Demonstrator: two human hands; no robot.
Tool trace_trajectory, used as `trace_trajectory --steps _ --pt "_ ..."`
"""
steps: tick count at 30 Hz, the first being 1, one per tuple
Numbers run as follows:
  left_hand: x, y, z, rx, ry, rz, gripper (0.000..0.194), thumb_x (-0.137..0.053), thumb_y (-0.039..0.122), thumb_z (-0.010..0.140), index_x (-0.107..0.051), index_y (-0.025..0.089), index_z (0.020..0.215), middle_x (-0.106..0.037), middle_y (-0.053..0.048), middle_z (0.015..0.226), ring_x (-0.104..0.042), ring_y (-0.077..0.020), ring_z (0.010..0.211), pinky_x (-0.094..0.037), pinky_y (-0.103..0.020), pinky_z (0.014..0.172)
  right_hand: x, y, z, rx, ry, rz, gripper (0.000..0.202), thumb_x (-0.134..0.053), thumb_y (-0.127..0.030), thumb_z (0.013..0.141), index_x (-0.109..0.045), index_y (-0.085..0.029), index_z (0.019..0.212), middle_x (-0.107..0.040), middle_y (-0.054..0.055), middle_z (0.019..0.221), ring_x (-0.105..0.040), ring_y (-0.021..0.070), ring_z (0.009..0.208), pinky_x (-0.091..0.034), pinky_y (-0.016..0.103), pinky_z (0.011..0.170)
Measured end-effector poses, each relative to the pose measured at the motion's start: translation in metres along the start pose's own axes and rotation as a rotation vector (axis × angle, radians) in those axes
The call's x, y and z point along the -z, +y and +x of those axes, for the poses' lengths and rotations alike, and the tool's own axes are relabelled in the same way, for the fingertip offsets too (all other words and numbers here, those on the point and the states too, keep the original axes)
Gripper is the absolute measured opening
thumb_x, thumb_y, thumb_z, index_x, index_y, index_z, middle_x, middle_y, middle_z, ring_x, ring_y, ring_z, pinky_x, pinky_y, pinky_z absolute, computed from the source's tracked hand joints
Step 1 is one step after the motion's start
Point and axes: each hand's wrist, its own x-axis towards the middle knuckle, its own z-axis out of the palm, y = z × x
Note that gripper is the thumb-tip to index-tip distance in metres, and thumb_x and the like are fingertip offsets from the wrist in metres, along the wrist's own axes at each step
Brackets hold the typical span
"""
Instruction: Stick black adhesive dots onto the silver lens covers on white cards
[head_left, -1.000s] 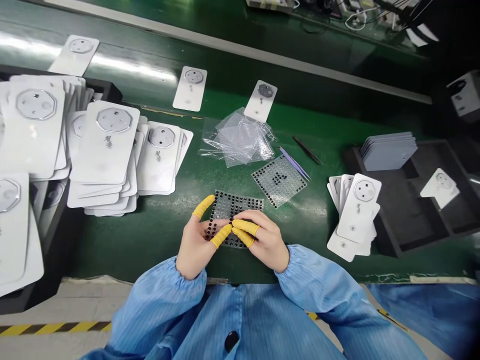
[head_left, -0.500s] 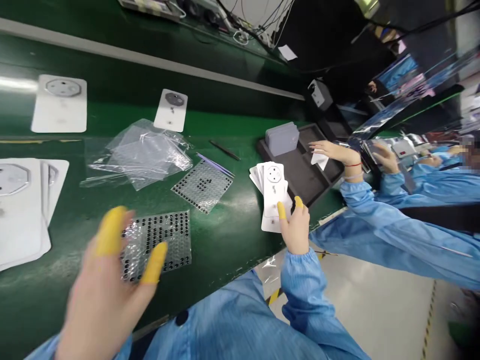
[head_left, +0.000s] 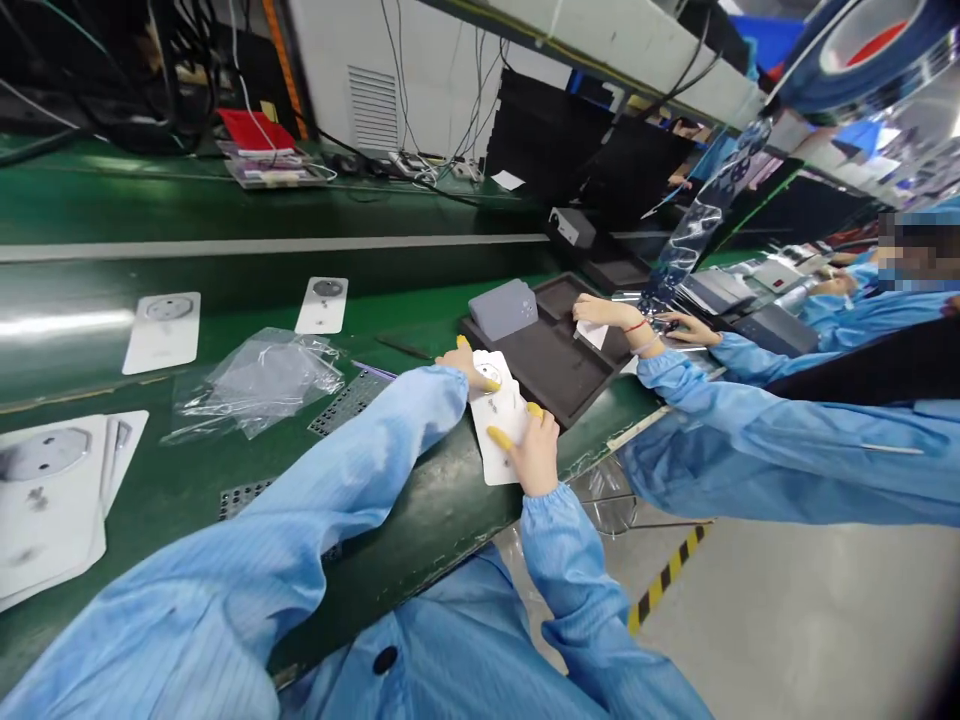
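Observation:
A small stack of white rounded panels (head_left: 495, 465), the top one with a round grey disc, lies near the bench's front edge. My left hand (head_left: 466, 367), in yellow finger cots, holds the stack's far end, thumb on top. At the near right side, my right hand (head_left: 535, 452), also in yellow cots, grips the same stack. My left sleeve (head_left: 360, 450) crosses the bench and covers much of two dotted sheets; part of one dotted sheet (head_left: 349, 402) shows beyond it.
A dark tray (head_left: 555, 385) holding grey plates (head_left: 504, 310) stands right of the stack; a co-worker's hand (head_left: 600, 312) holds a white piece over it. Clear plastic bags (head_left: 262, 375), larger white panels (head_left: 52, 500) and two single panels, one at far left (head_left: 161, 340), lie leftward.
My left hand has crossed rightward from above the near dotted sheet to the white stack. My right hand stays at the stack. The camera view has tilted up.

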Motion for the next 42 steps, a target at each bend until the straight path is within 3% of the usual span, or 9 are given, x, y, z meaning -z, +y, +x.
trace_trajectory --steps 7,11,18,24,29,32,35,39,42 --pt "0.017 -0.022 -0.011 -0.143 -0.149 -0.185 0.026 -0.061 0.032 0.088 -0.061 0.013 0.105 -0.065 -0.006 0.102 -0.064 -0.0185 0.088 -0.055 -0.037 0.077 -0.001 0.004 0.000 0.056 0.002 0.124 0.093 -0.070 -0.059 0.068 -0.031 -0.010 0.136 -0.045 0.020 0.118 -0.047 0.0350 0.109 -0.044 0.054 0.091" --pt "0.026 -0.031 -0.036 -0.305 -0.168 -0.336 0.057 -0.084 0.033 0.060 -0.057 0.014 0.106 -0.068 -0.006 0.097 -0.066 -0.0212 0.089 -0.056 -0.035 0.079 0.019 0.001 0.004 0.134 -0.029 0.167 0.110 -0.080 -0.056 0.058 -0.022 -0.015 0.143 -0.048 0.017 0.123 -0.050 0.0332 0.113 -0.047 0.049 0.093" --pt "0.023 -0.063 -0.099 -0.396 -0.145 -0.406 0.062 -0.081 0.039 0.056 -0.053 0.019 0.108 -0.067 -0.006 0.098 -0.066 -0.0227 0.089 -0.054 -0.036 0.083 0.057 -0.018 -0.002 0.407 -0.296 0.081 0.051 -0.067 -0.034 0.080 -0.048 -0.019 0.125 -0.060 0.011 0.111 -0.061 0.0260 0.099 -0.053 0.039 0.082" --pt "-0.005 -0.078 -0.108 -0.363 -0.014 -0.334 0.060 -0.077 0.039 0.061 -0.048 0.022 0.110 -0.065 -0.006 0.104 -0.064 -0.0251 0.096 -0.049 -0.039 0.092 0.058 -0.033 0.009 0.514 -0.480 -0.014 0.047 -0.066 -0.031 0.081 -0.049 -0.016 0.123 -0.065 0.013 0.102 -0.066 0.0248 0.083 -0.052 0.033 0.068" --pt "-0.014 -0.079 -0.110 -0.381 0.007 -0.303 0.050 -0.074 0.041 0.064 -0.047 0.024 0.103 -0.065 -0.004 0.097 -0.065 -0.0246 0.091 -0.052 -0.041 0.088 0.059 -0.033 0.019 0.527 -0.542 0.004 0.049 -0.070 -0.036 0.077 -0.051 -0.018 0.118 -0.067 0.010 0.102 -0.067 0.0235 0.080 -0.049 0.031 0.067" --pt "-0.005 -0.065 -0.109 -0.408 -0.014 -0.293 0.048 -0.073 0.041 0.065 -0.049 0.022 0.103 -0.066 -0.004 0.095 -0.066 -0.0240 0.087 -0.053 -0.038 0.084 0.063 -0.030 0.023 0.466 -0.514 0.086 0.043 -0.069 -0.032 0.077 -0.054 -0.018 0.115 -0.069 0.009 0.098 -0.067 0.0231 0.080 -0.048 0.031 0.068" --pt "0.015 -0.032 -0.093 -0.448 -0.060 -0.287 0.057 -0.077 0.038 0.061 -0.053 0.021 0.109 -0.067 -0.004 0.094 -0.067 -0.0251 0.085 -0.053 -0.038 0.083 0.073 -0.020 0.038 0.351 -0.435 0.221 0.044 -0.070 -0.035 0.076 -0.055 -0.019 0.115 -0.069 0.007 0.097 -0.067 0.0236 0.084 -0.049 0.033 0.074" --pt "0.040 0.031 -0.043 -0.511 -0.090 -0.342 0.092 -0.084 0.031 0.052 -0.043 0.021 0.134 -0.064 -0.006 0.115 -0.063 -0.0259 0.102 -0.049 -0.036 0.093 0.087 0.005 0.077 0.159 -0.323 0.497 0.056 -0.077 -0.044 0.066 -0.056 -0.018 0.112 -0.068 0.005 0.101 -0.066 0.0223 0.091 -0.052 0.034 0.079" --pt "0.049 0.071 -0.006 -0.486 -0.052 -0.435 0.098 -0.081 0.030 0.058 -0.032 0.015 0.141 -0.053 -0.014 0.134 -0.055 -0.0254 0.118 -0.046 -0.033 0.098 0.089 0.032 0.114 -0.014 -0.258 0.704 0.056 -0.076 -0.046 0.068 -0.057 -0.015 0.110 -0.068 0.006 0.104 -0.066 0.0197 0.088 -0.055 0.031 0.074"
